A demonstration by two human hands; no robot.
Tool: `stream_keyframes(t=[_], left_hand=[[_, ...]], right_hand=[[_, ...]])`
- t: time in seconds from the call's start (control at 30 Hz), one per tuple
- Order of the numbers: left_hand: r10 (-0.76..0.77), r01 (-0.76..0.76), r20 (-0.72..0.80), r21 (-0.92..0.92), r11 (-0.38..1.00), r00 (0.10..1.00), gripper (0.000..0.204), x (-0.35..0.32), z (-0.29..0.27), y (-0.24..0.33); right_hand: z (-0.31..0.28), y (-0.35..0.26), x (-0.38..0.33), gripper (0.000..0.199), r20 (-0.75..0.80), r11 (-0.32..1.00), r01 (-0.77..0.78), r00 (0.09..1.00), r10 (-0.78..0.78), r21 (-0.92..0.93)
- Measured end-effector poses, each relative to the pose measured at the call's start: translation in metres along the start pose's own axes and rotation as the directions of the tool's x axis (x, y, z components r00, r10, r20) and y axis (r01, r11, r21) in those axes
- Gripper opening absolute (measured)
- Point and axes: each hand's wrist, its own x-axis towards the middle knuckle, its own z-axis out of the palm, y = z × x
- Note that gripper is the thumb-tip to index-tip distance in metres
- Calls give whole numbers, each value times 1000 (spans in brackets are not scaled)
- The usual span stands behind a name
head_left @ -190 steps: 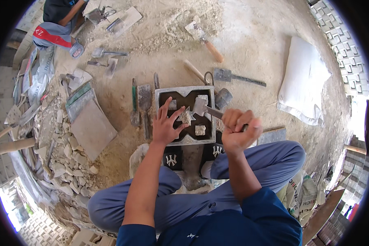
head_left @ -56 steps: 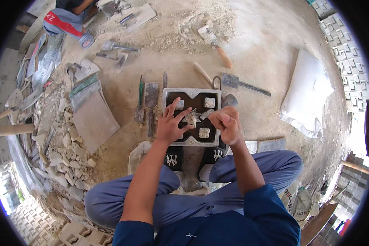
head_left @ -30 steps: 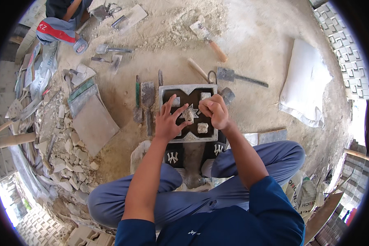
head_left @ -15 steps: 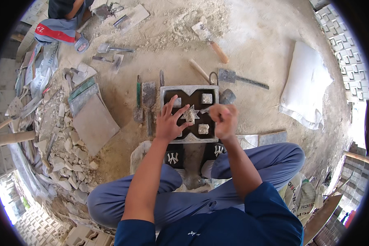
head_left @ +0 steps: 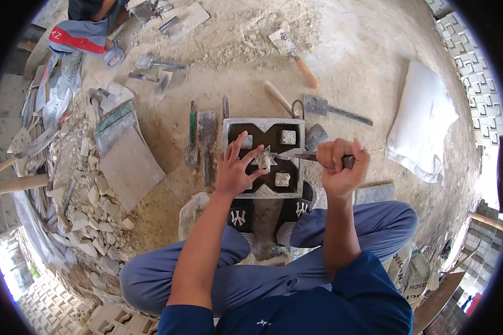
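The person sits on the sandy ground with a square metal mould resting against their black shoes, straight ahead at twelve o'clock from the knees. The left hand lies spread and open on the mould, fingers fanned, steadying a small star-shaped grey piece at the mould's centre. The right hand is closed in a fist around the handle of a small pointed trowel, whose tip points toward nine o'clock and meets the star piece. Two small square grey blocks sit inside the dark mould, one at one o'clock of the star, one at five o'clock.

Just beside the mould at nine o'clock lie a flat scraper and a green-handled tool. At one o'clock rest a wooden-handled trowel and a dark flat trowel. A white sack lies well apart at three o'clock. A grey slab and a heap of broken stone bits lie at nine o'clock. Another person crouches far off at eleven o'clock.
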Motion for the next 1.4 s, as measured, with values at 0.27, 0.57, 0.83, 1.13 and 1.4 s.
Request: stream_keyframes(t=[0.27,0.57,0.83,1.13,1.4], left_hand=[[-2,2,2,-1,1000,1000,70,-1,2,-3],[15,-15,-16,7,1000,1000,72,2,1,-2],[20,-20,1,-9,1000,1000,73,6,2,7],[29,-30,-27,-11,999,999,72,0,4,3],[8,-8,-3,-9,1000,1000,71,0,-1,1]], right_hand=[[12,-1,10,57,-47,998,1,999,2,70],[5,92,-23,59,3,774,390,894,-448,-499],[1,87,-12,64,-25,925,251,963,-269,-285],[9,83,6,53,-84,962,107,988,-131,-250],[21,81,9,56,-150,947,37,985,-89,-318]])
